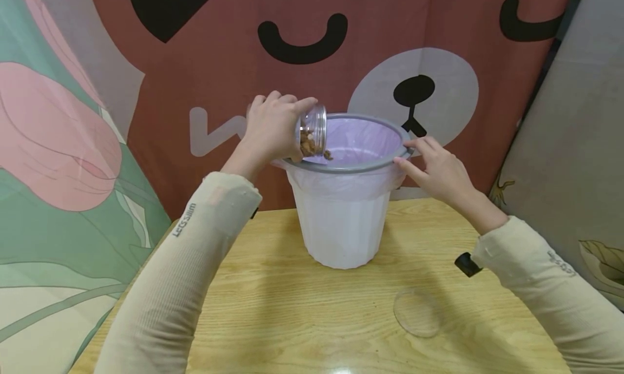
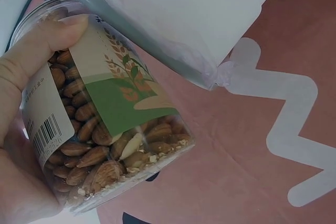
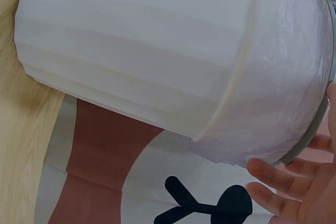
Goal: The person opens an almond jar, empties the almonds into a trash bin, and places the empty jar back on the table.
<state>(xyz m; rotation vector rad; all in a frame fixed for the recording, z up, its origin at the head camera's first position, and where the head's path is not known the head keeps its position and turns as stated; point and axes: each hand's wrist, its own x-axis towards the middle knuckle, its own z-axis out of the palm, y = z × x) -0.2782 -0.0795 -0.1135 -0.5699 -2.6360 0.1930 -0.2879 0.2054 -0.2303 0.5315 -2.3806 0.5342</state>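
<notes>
My left hand (image 1: pixel 274 126) grips a clear plastic jar (image 2: pixel 123 72) with a green and white label, tipped on its side over the bin's left rim. Almonds (image 2: pixel 92 129) fill much of it, with pale crumbs at the bottom; a few brown pieces (image 1: pixel 328 155) show just outside its mouth in the head view. The white waste bin (image 1: pixel 341 222) stands upright, lined with a thin purple bag (image 1: pixel 363 138) under a grey rim ring (image 1: pixel 361 167). At the right side of that rim, my right hand (image 1: pixel 441 171) touches with thumb and fingertips, fingers spread.
A clear round lid (image 1: pixel 417 312) lies flat on the wooden table (image 1: pixel 292 320), in front of the bin and to the right. Behind the table hangs a red-brown cartoon-print curtain (image 1: pixel 219 65). Printed cloths also flank it left and right.
</notes>
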